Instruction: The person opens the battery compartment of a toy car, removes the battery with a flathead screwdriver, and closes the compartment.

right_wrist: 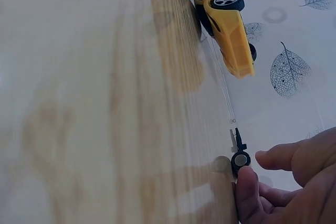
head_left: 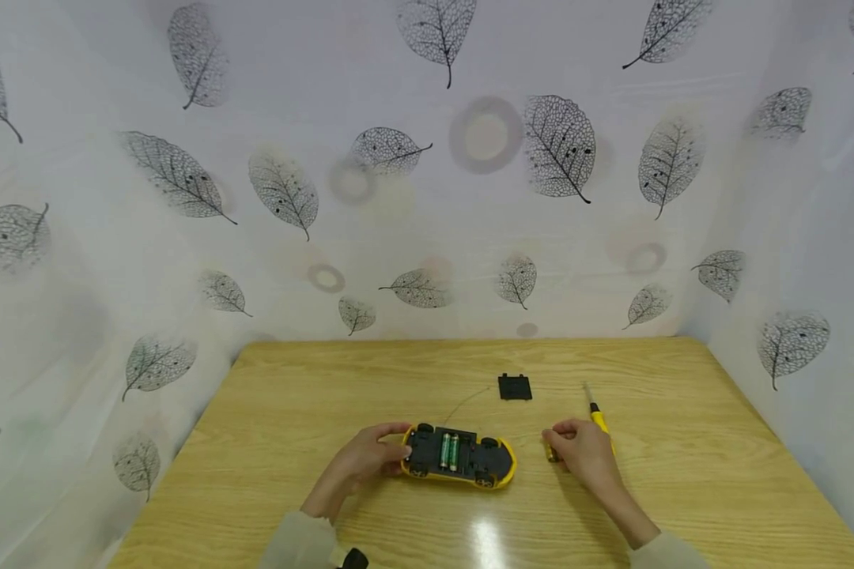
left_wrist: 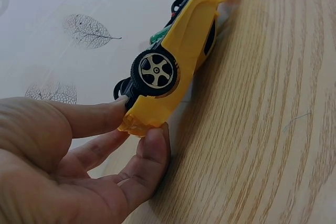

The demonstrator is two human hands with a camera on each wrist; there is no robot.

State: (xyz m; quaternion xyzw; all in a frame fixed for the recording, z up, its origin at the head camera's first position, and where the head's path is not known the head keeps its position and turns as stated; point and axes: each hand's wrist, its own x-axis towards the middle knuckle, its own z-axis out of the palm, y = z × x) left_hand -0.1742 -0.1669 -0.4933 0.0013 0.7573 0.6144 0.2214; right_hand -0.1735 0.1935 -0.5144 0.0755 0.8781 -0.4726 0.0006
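Observation:
In the head view, my left hand (head_left: 370, 454) grips one end of a yellow toy car (head_left: 507, 472), which lies wheels up. Two green batteries (head_left: 450, 452) sit side by side in the opened black bay of its underside. My left wrist view has the thumb and fingers (left_wrist: 152, 145) pinching the yellow end beside a wheel (left_wrist: 156, 70). Right of the car, my right hand (head_left: 585, 450) bends its fingers around a loose battery (head_left: 551, 453) low at the tabletop. The battery's round metal end (right_wrist: 241, 160) shows between two digits, one with a slight gap.
A black battery cover (head_left: 515, 387) lies behind the car. A yellow and black screwdriver (head_left: 598, 415) rests partly behind my right hand. From the car a thin wire (head_left: 466, 401) reaches over the wooden table (head_left: 327, 379). Leaf-print curtains (head_left: 427, 237) enclose the back and sides.

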